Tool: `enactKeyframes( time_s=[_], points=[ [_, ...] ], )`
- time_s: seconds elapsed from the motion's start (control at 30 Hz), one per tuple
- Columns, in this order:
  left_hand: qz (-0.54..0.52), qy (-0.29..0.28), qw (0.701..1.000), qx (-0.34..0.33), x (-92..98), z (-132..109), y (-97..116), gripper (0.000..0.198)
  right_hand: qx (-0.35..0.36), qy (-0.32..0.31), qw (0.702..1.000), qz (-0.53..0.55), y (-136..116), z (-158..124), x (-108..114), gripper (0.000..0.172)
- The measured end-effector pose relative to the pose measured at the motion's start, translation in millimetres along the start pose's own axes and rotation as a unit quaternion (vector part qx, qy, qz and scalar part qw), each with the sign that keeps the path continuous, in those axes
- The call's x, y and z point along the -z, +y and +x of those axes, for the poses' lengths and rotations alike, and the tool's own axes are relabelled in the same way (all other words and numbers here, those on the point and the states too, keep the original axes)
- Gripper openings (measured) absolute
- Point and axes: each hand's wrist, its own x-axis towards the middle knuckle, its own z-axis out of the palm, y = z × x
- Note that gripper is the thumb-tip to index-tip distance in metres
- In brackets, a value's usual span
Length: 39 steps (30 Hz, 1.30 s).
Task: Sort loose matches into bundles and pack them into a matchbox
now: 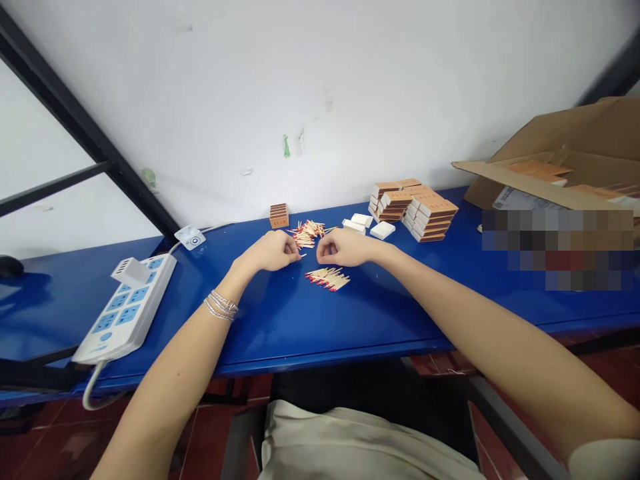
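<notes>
My left hand (274,251) is closed in a pinch, with the end of a match (303,255) poking out from its fingertips. Facing it, my right hand (345,247) has its fingers curled together; whatever it holds, if anything, is hidden. A loose heap of red-tipped matches (309,232) lies just beyond both hands. Nearer to me, below the right hand, several matches (329,279) lie side by side in a row, red heads towards the lower left. White matchbox trays (383,230) rest behind the right wrist.
Matchboxes (431,212) are stacked by the wall at the right, and a smaller stack (279,215) stands behind the left hand. An open cardboard box (545,147) sits at the far right. On the left lies a white power strip (143,320) across the blue table (320,327).
</notes>
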Motion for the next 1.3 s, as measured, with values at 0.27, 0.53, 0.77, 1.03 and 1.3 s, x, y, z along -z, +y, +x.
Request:
enactKeyframes(
  time_s=[0.27, 0.53, 0.77, 1.03, 1.3],
  points=[
    [0.033, 0.001, 0.999, -0.017, 0.9, -4, 7, 0.017, -0.023, 0.047, 0.998, -0.021, 6, 2, 2, 0.012],
    [0.059, -0.036, 0.998, -0.005, 0.8, -2, -8, 0.011, -0.011, 0.035, 0.999, -0.010, 6, 4, -4, 0.011],
    [-0.048, 0.075, 0.995, -0.048, -3.3, 1, -3, 0.012, 0.010, 0.113, 0.993, 0.037, 6, 8, -16, 0.012],
    [-0.269, 0.101, 0.957, -0.047, -14.7, 9, 6, 0.010, 0.003, 0.220, 0.941, 0.255, 0, 21, -37, 0.014],
    [-0.006, 0.091, 0.995, -0.032, 0.9, 1, -9, 0.016, 0.025, 0.130, 0.990, 0.047, 1, 4, -9, 0.006]
  ],
)
